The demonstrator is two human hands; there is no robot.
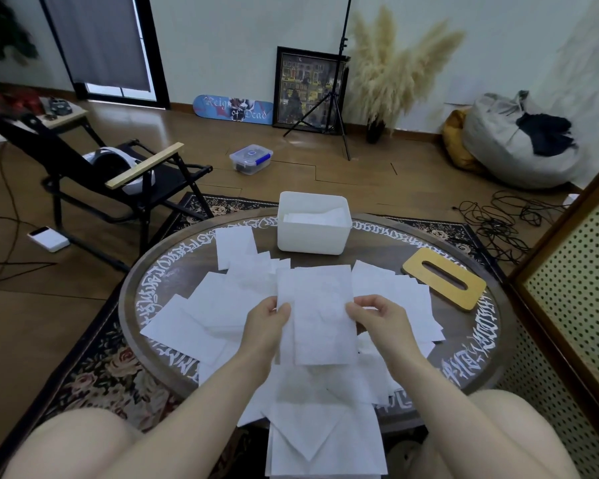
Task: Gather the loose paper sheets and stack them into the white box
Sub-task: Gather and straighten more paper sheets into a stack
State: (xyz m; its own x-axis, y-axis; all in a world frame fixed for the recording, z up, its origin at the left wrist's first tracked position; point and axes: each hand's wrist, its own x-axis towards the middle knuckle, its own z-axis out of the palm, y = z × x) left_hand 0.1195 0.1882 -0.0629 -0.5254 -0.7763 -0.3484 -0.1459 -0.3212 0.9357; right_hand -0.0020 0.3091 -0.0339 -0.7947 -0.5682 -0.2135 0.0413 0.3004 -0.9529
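Note:
A white paper sheet is held up above the round table. My left hand pinches its left edge and my right hand pinches its right edge. Several loose white sheets lie spread over the table around and under my hands, and some hang over the near edge toward my lap. The white box stands at the far side of the table, with some sheets lying inside it.
A wooden tissue-box lid with a slot lies at the table's right. A folding chair stands to the left, a perforated cabinet to the right. Cables, a plastic container and a tripod are on the floor beyond.

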